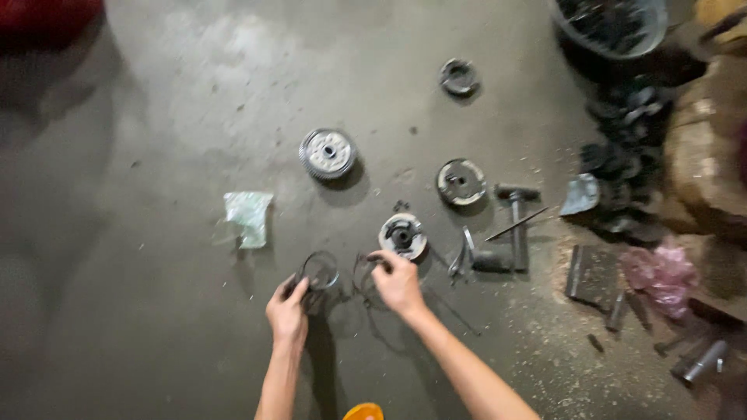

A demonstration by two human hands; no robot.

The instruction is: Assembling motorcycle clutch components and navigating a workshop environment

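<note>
My left hand (288, 309) grips a thin dark metal ring (320, 270) lying on the concrete floor. Just to its right, my right hand (398, 281) holds the edge of a second dark ring (363, 274). Right above my right hand sits a small round hub part (402, 236) with a dark centre. Farther back lie a toothed silver drum (327, 153), a flat round plate (461, 182) and a small dark ring part (458, 76).
A crumpled clear plastic bag (248, 217) lies to the left. A T-shaped tool (515, 225) and a thin rod (517, 224) lie to the right. Dark metal parts (622, 155), a pink bag (663, 272) and a basket (611, 27) crowd the right side.
</note>
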